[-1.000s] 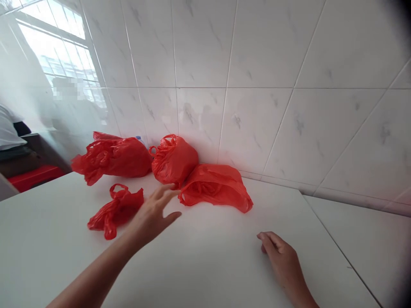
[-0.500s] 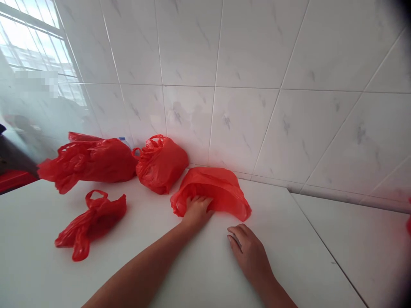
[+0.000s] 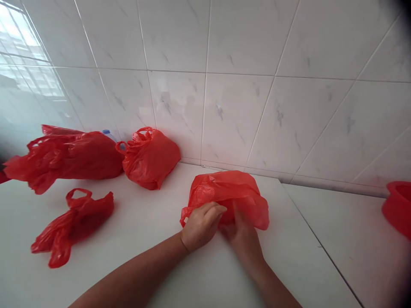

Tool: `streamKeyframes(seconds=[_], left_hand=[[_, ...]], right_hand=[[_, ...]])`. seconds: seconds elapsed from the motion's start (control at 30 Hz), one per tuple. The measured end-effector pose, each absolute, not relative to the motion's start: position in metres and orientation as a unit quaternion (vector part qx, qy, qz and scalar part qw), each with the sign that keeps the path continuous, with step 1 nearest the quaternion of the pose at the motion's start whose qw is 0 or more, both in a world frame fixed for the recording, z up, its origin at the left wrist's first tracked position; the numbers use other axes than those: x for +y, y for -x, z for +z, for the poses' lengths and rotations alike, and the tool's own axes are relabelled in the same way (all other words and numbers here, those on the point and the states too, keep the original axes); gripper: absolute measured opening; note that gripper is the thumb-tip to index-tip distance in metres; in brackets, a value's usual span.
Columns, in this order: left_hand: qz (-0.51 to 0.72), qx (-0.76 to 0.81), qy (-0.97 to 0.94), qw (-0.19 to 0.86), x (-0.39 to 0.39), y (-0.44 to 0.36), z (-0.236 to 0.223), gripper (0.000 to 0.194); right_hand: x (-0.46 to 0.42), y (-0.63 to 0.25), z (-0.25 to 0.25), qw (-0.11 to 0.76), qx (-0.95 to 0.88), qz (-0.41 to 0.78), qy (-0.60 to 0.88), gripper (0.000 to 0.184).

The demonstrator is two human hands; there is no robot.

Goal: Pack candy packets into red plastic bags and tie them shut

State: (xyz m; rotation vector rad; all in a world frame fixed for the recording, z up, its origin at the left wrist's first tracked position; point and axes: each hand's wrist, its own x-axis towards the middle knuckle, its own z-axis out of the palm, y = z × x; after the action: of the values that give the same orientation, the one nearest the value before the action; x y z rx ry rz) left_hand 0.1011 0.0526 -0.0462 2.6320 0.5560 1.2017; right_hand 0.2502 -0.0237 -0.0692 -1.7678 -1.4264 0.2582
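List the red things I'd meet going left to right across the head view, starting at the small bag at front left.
Small red bag at front, rounded red bag by the wall, open red bag with left hand and right hand at its near side, red object cut off by the right edge.

I watch left hand (image 3: 203,225) curled at mouth of open red bag (image 3: 233,182). Right hand (image 3: 244,236) blurred just beside it, fingers at same opening; can't tell grip. Left of left hand, on white table (image 3: 195,278): small twisted bag (image 3: 78,218); farther back, round bag (image 3: 154,158), bulging bag (image 3: 86,156). Well right of right hand: red container (image 3: 398,207), cut by frame edge.
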Motion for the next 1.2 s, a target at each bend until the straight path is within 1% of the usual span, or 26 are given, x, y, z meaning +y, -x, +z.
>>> streamKeyframes(seconds=[0.07,0.1,0.17,0.2,0.27,0.3,0.33,0.37,0.4,0.47,0.53,0.6,0.67,0.8,0.9,1.0,1.1,1.2], left_hand=[[0.405,0.227,-0.881,0.091,0.06,-0.099,-0.044,0.024],[0.399,0.241,-0.88,0.09,0.064,-0.098,-0.043,0.025],[0.386,0.263,-0.88,0.086,0.072,-0.096,-0.043,0.028],[0.372,0.277,-0.882,0.084,0.076,-0.095,-0.044,0.037],[0.327,0.315,-0.887,0.082,0.084,-0.093,-0.048,0.071],[0.3,0.335,-0.889,0.082,0.089,-0.091,-0.05,0.086],[0.275,0.353,-0.89,0.081,0.094,-0.09,-0.052,0.098],[0.256,0.368,-0.89,0.08,0.099,-0.088,-0.054,0.105],[0.245,0.379,-0.889,0.079,0.104,-0.085,-0.056,0.108],[0.239,0.398,-0.882,0.073,0.115,-0.08,-0.058,0.105],[0.239,0.425,-0.871,0.062,0.126,-0.075,-0.057,0.092],[0.247,0.45,-0.857,0.05,0.135,-0.071,-0.056,0.079],[0.256,0.464,-0.847,0.039,0.14,-0.07,-0.055,0.073],[0.268,0.455,-0.849,0.027,0.14,-0.071,-0.052,0.07],[0.27,0.438,-0.857,0.023,0.136,-0.073,-0.051,0.059],[0.274,0.434,-0.858,0.017,0.133,-0.074,-0.05,0.05],[0.288,0.429,-0.856,0.003,0.13,-0.075,-0.046,0.046],[0.29,0.399,-0.87,-0.011,0.125,-0.077,-0.044,0.044]], right_hand=[[-0.021,-0.249,-0.071,0.36,-0.607,0.054,0.707,0.025],[-0.021,-0.249,-0.072,0.341,-0.614,0.053,0.71,0.018],[-0.021,-0.249,-0.071,0.341,-0.608,0.092,0.712,0.016],[-0.022,-0.25,-0.07,0.355,-0.598,0.121,0.708,0.014],[-0.024,-0.252,-0.068,0.401,-0.574,0.168,0.694,0.009],[-0.025,-0.255,-0.067,0.432,-0.558,0.191,0.682,0.009],[-0.027,-0.258,-0.066,0.465,-0.54,0.219,0.666,0.013],[-0.028,-0.263,-0.065,0.497,-0.518,0.256,0.647,0.018],[-0.029,-0.268,-0.064,0.529,-0.488,0.297,0.627,0.022],[-0.032,-0.281,-0.062,0.594,-0.408,0.375,0.583,0.025],[-0.035,-0.293,-0.06,0.652,-0.326,0.427,0.535,0.019],[-0.037,-0.303,-0.059,0.686,-0.279,0.455,0.495,0.012],[-0.037,-0.31,-0.059,0.706,-0.263,0.451,0.479,0.015],[-0.037,-0.328,-0.065,0.748,-0.228,0.393,0.484,0.02],[-0.043,-0.347,-0.067,0.763,-0.208,0.364,0.492,0.021],[-0.051,-0.357,-0.064,0.747,-0.214,0.379,0.502,0.019],[-0.056,-0.344,-0.057,0.687,-0.254,0.44,0.519,0.013],[-0.056,-0.313,-0.046,0.559,-0.355,0.485,0.571,0.036]])
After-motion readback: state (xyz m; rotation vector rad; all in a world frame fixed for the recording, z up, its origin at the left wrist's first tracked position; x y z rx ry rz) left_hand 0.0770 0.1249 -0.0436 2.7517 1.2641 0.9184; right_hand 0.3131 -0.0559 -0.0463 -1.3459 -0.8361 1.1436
